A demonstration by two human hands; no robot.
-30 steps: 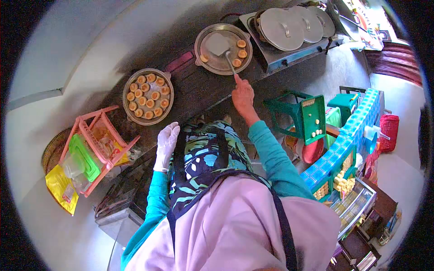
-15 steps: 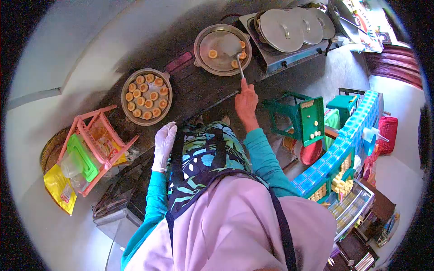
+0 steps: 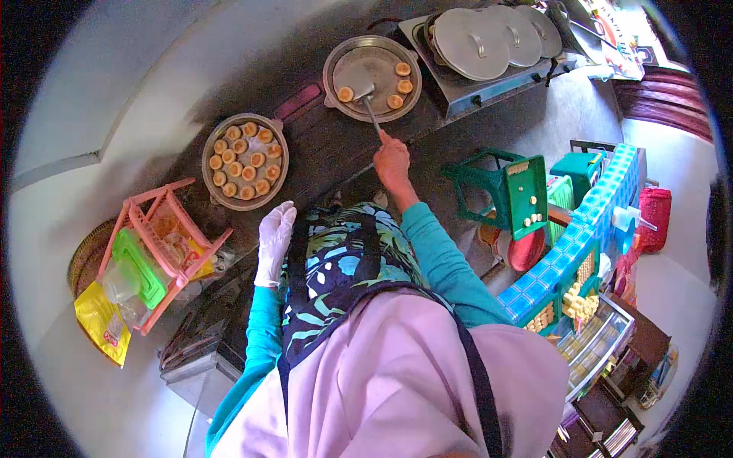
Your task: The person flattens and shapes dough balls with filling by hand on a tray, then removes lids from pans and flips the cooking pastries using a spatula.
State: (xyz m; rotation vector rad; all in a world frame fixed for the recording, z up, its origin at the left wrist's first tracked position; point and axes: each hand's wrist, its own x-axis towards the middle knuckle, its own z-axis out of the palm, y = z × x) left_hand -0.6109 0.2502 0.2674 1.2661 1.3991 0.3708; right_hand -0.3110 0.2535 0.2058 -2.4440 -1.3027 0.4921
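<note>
My right hand (image 3: 392, 164) is closed round the handle of a metal spatula (image 3: 368, 108). The spatula's blade lies in a round metal pan (image 3: 336, 61), close beside one browned round cake (image 3: 345, 94) at the pan's left side. Three more cakes (image 3: 404, 85) sit along the right side of that pan. My left hand (image 3: 276, 237), in a clear glove, hovers in front of my apron with fingers extended and nothing in it. Nearest to it is a second pan (image 3: 283, 169), which holds several browned round cakes (image 3: 248, 173).
A gas stove (image 3: 458, 98) with round lids (image 3: 470, 65) stands at the back right. On the left is a pink rack (image 3: 166, 256) with a green lid (image 3: 137, 267). A green stool (image 3: 489, 179) and a green tray (image 3: 527, 206) are to my right, before a blue tiled counter (image 3: 561, 256).
My right hand and the spatula have moved left across the pan, from the cakes on the right to the single cake on the left. My left hand has barely moved.
</note>
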